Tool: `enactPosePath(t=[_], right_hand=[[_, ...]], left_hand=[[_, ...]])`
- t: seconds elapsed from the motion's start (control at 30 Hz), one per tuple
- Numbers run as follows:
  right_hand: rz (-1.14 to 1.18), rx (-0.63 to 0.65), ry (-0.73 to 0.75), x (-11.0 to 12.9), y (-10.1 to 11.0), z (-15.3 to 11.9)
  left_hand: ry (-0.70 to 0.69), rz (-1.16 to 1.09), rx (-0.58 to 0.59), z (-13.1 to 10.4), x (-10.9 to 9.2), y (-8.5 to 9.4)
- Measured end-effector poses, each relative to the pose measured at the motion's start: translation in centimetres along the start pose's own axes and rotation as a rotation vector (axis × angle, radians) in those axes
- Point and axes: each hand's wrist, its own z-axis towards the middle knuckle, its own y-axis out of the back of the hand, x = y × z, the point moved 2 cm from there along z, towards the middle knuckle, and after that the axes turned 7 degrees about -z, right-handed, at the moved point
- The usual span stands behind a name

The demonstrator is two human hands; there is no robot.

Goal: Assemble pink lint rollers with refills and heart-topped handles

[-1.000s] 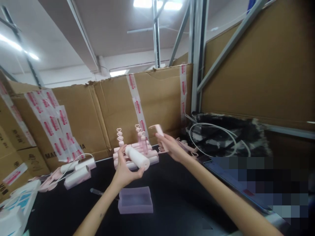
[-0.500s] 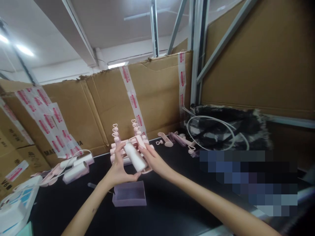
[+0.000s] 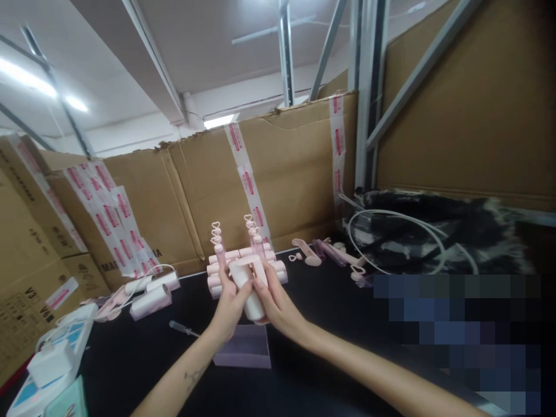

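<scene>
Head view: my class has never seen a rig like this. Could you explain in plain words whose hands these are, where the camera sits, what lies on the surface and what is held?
There is no machine here: these are a person's bare hands. The camera is worn on that person's head, looking forward and down.

The left hand holds a white cylinder. The right hand holds a pale pink part against it.

On the black table, an open purple tray lies just below the hands, with what looks like a screwdriver to its left. Behind the hands are stacked pink cylinders; a power strip lies far left.
</scene>
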Motion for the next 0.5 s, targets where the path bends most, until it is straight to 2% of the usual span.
enactPosePath(t=[0.07, 0.2, 0.33, 0.4, 0.5], right_hand=[[-0.045, -0.027, 0.098, -0.3, -0.3, -0.1], [-0.084, -0.097, 0.181, -0.7, -0.7, -0.3], [-0.132, -0.202, 0.021, -1.2, -0.7, -0.2], [-0.112, -0.197, -0.052, -1.4, -0.7, -0.1], [-0.074, -0.138, -0.033, -1.0, -0.2, 0.4]], left_hand=[[0.082, -0.006, 0.062, -0.3, 0.0, -0.3], [0.063, 0.072, -0.005, -0.6, -0.2, -0.2], [0.072, 0.154, -0.121, -0.6, -0.4, -0.8], [0.083, 0.151, -0.177, -0.4, -0.5, -1.1], [0.033, 0.146, -0.181, -0.1, -0.9, -1.3]])
